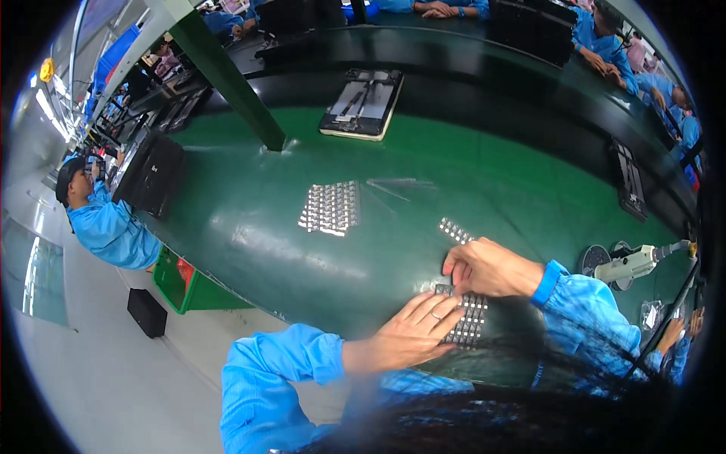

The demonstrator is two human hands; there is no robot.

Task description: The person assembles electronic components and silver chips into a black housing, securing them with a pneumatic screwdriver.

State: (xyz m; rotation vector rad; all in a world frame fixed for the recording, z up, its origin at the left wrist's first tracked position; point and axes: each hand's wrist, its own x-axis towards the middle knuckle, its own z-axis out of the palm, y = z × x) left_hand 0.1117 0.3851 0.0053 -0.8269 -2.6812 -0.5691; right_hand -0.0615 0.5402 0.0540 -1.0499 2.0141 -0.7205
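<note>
Thin, dark, silver-dotted rectangular sheet [474, 319] seems light, best edge-held; left hand [408, 333] lies flat atop, right hand [491, 268] curled, grip unclear.

A green post [234, 91] and a flat black-edged tray [376, 110] stand toward the far edge of the green table [261, 200]; a black box [160, 175] sits at its left end, a green crate [215, 293] below.

From the wearer's head, the fisheye view looks down and forward over the bare fingers [418, 304] of the left hand [397, 338] and right hand [497, 268], near enough to show a slim silvery ring [435, 315]. Beyond the fingers it spans a glossy green tabletop [249, 189], and to their left a pale grey floor [98, 363]; dark strands of hair [484, 420] hang close to the lens, on the fingers' near side.
</note>
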